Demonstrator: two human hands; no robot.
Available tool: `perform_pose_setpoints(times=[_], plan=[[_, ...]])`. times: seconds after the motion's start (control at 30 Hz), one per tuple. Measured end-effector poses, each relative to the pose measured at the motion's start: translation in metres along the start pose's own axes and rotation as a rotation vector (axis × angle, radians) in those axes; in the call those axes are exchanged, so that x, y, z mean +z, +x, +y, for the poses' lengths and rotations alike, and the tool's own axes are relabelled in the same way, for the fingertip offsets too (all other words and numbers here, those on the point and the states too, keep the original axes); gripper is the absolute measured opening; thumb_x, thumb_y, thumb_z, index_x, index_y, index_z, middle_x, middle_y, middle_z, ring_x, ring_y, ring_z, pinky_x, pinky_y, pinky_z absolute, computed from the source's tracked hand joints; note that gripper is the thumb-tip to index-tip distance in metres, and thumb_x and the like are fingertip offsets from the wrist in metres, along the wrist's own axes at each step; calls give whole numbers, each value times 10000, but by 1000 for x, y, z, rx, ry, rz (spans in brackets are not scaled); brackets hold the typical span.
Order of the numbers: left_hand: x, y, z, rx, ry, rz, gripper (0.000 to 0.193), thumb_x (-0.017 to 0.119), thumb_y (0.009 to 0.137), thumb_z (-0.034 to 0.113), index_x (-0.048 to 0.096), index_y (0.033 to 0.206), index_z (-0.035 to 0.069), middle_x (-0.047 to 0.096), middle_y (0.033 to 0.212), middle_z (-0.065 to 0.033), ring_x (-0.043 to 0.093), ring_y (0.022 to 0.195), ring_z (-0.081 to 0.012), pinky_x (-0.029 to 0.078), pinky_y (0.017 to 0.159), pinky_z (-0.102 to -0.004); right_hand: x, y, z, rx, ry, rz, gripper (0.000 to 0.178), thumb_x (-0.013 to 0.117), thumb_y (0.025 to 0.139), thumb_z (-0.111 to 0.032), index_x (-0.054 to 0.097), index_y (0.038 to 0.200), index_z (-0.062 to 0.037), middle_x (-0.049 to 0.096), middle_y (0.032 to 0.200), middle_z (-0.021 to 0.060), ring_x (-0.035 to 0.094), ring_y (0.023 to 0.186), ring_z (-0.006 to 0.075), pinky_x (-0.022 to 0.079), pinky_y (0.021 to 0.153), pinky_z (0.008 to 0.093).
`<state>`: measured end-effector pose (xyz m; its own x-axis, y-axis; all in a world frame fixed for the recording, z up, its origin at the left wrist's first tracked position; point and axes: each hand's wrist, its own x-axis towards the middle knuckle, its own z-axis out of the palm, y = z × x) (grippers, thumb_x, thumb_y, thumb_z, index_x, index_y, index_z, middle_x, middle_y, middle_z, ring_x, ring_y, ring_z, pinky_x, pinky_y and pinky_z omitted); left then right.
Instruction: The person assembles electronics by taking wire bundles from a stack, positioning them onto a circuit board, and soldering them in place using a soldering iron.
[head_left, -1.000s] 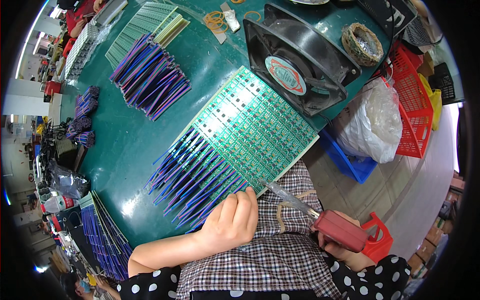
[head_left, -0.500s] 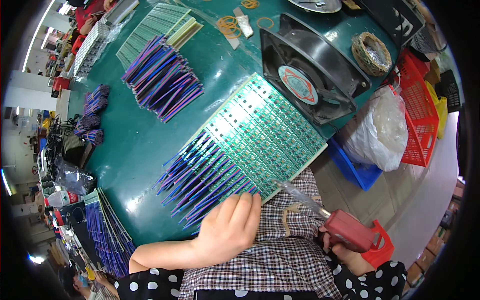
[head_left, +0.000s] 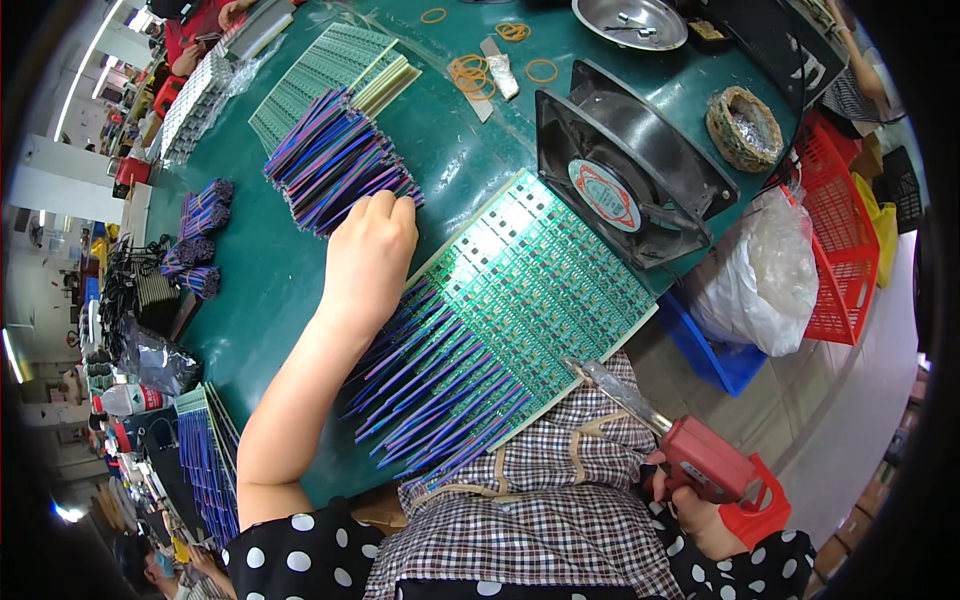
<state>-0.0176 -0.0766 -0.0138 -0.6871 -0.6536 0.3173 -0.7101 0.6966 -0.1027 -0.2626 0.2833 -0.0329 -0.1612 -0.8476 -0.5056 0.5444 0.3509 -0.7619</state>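
- Lying at the lower left of the frame, a stack of wired boards (head_left: 205,460) looks finished: long blue and purple wires run down from its pale green end.
- At the left, above those, tied wire bundles (head_left: 200,240) sit on the dark green counter (head_left: 240,335), apparently unused so far.
- At the upper left, a loose wire pile (head_left: 320,165) in blue, black, purple and pink lies beside plain boards (head_left: 320,75) that show no wires, so plenty seems left.
- Left of centre, the left hand (head_left: 372,250) reaches up to the pile's lower right end. Its fingers are drawn together and bent downward; the fingertips are hidden, so I cannot tell whether a wire is pinched.
- In the centre, a circuit panel (head_left: 545,285) lies tilted like a diamond, its lower edge by the person's checked apron. It is bright green, packed with rows of tiny components, and glossy with glare near the top.
- The panel looks partly done: its lower left portion carries many attached wires (head_left: 430,390), fanned toward the lower left, while its upper and right portions are bare.
- At the lower right, the right hand (head_left: 690,505) is wrapped around a red-handled tool (head_left: 705,460), whose tip points at the panel's lower right edge; whether they touch, I cannot tell.
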Motion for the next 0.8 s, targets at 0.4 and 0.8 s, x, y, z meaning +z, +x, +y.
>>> perform_pose_setpoints(times=[0.4,0.8], plan=[[-29,-6,-9,-582,-1119,-99,97,573,908,84,594,938,-5,597,747,-32,571,679,-98,468,619,-236,3,1,0,-58,-4,-29,859,820,769,-242,293,1396,17,618,1122,193,614,735,134,511,624,244],[-104,-61,108,-308,-1404,-695,108,669,865,45,686,934,-37,685,809,-69,618,700,-75,477,595,-221,49,33,-33,-136,-415,-230,466,631,901,-131,439,1295,26,592,1069,114,576,753,129,510,739,300]])
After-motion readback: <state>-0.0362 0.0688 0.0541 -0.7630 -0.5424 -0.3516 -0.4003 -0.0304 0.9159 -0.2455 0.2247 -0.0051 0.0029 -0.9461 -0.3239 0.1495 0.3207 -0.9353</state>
